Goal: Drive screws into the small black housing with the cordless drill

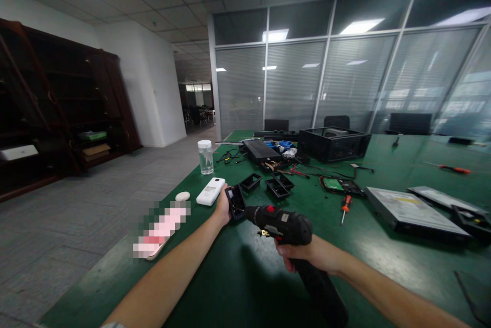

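My right hand is wrapped round the grip of a black cordless drill with a red button on top. The drill points left, its front end at a small open black plastic box. That box is tilted up in my left hand, whose fingers are closed on its left side. Whether the bit touches the box I cannot tell. Just beyond lie several similar black boxes on the green table.
Left: a white power bank, a lidded clear jar, a blurred-out pink object. Right: an orange screwdriver, a hard drive, a flat metal disc drive. Farther back stand a black computer case and cables.
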Tool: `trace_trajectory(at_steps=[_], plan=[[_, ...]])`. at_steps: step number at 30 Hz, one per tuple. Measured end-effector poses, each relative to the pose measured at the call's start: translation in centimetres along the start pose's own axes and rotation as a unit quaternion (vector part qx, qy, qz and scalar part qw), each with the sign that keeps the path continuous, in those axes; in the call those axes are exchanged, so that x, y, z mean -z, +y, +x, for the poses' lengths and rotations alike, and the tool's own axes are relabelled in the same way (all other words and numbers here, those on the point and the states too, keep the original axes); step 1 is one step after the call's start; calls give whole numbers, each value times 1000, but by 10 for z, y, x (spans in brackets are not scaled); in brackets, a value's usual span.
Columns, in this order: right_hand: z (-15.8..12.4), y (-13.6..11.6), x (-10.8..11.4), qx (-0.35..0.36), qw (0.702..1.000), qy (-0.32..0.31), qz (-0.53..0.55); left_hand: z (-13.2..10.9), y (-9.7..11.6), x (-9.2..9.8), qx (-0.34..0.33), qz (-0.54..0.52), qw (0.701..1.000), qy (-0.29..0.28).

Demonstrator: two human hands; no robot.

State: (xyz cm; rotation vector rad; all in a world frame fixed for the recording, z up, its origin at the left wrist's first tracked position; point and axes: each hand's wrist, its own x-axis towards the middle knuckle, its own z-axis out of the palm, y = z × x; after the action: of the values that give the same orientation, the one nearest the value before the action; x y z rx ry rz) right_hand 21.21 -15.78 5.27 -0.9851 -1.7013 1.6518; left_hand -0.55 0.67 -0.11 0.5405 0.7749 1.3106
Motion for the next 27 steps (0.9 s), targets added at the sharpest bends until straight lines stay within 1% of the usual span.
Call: trace_trajectory(at_steps=[3, 6, 11, 17, 27], plan=[[0, 2, 1, 1, 1000, 2, -7, 2, -1, 1, 4, 1, 1000, -5], [1, 3, 1, 1, 1000, -1, -7, 3, -2, 2, -8, -2, 1000, -11], [2, 3, 0, -1, 1000, 5, 3, 3, -2, 2, -17, 9, 1000, 10], [1, -1, -1, -9, 1000, 9, 11, 1, -1, 1, -14, 7, 1000, 7], [0, 0, 0, -5, 1000, 7, -2, 1, -1, 0, -11, 5, 1000, 6]])
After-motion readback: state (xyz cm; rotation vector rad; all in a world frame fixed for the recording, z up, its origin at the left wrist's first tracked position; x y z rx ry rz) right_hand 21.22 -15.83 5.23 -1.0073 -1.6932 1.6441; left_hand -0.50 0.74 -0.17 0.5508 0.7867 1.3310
